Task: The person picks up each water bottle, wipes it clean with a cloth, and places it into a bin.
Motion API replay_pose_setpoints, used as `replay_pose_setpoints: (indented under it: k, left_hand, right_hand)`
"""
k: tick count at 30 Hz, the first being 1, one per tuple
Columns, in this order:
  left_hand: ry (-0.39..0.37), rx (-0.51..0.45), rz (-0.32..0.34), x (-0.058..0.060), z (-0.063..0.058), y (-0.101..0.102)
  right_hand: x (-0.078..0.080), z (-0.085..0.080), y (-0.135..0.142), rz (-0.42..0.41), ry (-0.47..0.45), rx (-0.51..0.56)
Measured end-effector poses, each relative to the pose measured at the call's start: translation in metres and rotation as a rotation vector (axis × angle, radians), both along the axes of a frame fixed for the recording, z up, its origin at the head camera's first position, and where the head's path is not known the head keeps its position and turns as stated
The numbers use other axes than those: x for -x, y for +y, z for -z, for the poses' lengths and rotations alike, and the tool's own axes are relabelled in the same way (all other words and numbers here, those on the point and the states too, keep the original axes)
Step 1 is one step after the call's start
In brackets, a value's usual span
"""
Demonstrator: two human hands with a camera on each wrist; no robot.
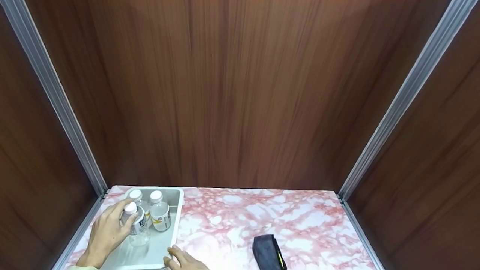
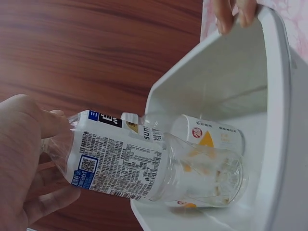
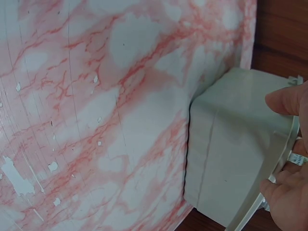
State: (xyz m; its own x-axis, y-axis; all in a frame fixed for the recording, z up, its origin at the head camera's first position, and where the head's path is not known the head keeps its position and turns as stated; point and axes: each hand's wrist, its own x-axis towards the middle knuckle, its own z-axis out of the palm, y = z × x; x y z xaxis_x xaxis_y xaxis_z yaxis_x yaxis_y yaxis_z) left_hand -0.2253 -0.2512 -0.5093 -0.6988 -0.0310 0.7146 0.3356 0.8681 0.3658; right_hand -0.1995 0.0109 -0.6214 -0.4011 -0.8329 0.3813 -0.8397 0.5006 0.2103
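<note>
A clear plastic bottle (image 2: 120,163) with a white cap and a printed label is held near its top by my left hand (image 1: 108,228). Its base reaches down into a pale grey plastic bin (image 1: 179,215) at the table's left. Two other white-capped bottles stand in the bin: one on the right (image 1: 161,217), and one behind the held bottle (image 1: 136,194), partly hidden by it. My right hand (image 1: 183,259) grips the bin's right rim, its fingertips (image 2: 246,17) hooked over the edge and the thumb (image 3: 284,101) on the outer side.
A dark folded pouch (image 1: 265,250) with a yellow strip lies right of centre near the front. The table (image 1: 225,221) has a pink and white marbled top. Brown wood-grain panels (image 1: 217,93) enclose it, with metal posts (image 1: 405,101) at the corners.
</note>
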Motion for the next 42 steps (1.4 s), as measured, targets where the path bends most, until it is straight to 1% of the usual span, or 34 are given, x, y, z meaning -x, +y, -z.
replay_pose_setpoints:
  k: [3, 10, 13, 19, 23, 27, 34, 37, 42]
  left_hand:
    - [-0.010, -0.014, -0.007, 0.002, 0.005, -0.003]
    - [-0.059, -0.043, -0.022, 0.010, 0.015, -0.006]
    - [-0.083, -0.040, -0.035, 0.012, 0.019, -0.006]
    - [-0.098, -0.022, -0.048, 0.016, 0.025, -0.008]
    - [-0.098, -0.029, -0.045, 0.020, 0.029, -0.008]
    - [-0.115, -0.027, -0.048, 0.025, 0.031, -0.009]
    - [-0.211, -0.039, -0.065, 0.030, 0.033, -0.008]
    - [-0.245, -0.044, -0.071, 0.031, 0.034, -0.009]
    - [-0.278, -0.043, -0.070, 0.033, 0.037, -0.010]
  right_hand:
    - [-0.001, -0.003, 0.001, 0.010, -0.036, -0.011]
    - [-0.003, -0.008, 0.003, 0.054, -0.199, 0.004]
    - [-0.003, -0.007, 0.003, 0.058, -0.227, 0.006]
    - [-0.004, -0.001, 0.001, 0.058, -0.200, 0.003]
    - [-0.004, 0.002, 0.001, 0.066, -0.188, 0.045]
    - [-0.004, 0.003, 0.001, 0.070, -0.170, 0.059]
    - [-0.005, 0.001, 0.001, 0.062, -0.200, 0.034]
    - [-0.005, 0.002, 0.001, 0.062, -0.182, 0.035]
    - [-0.005, 0.002, 0.002, 0.071, -0.163, 0.021]
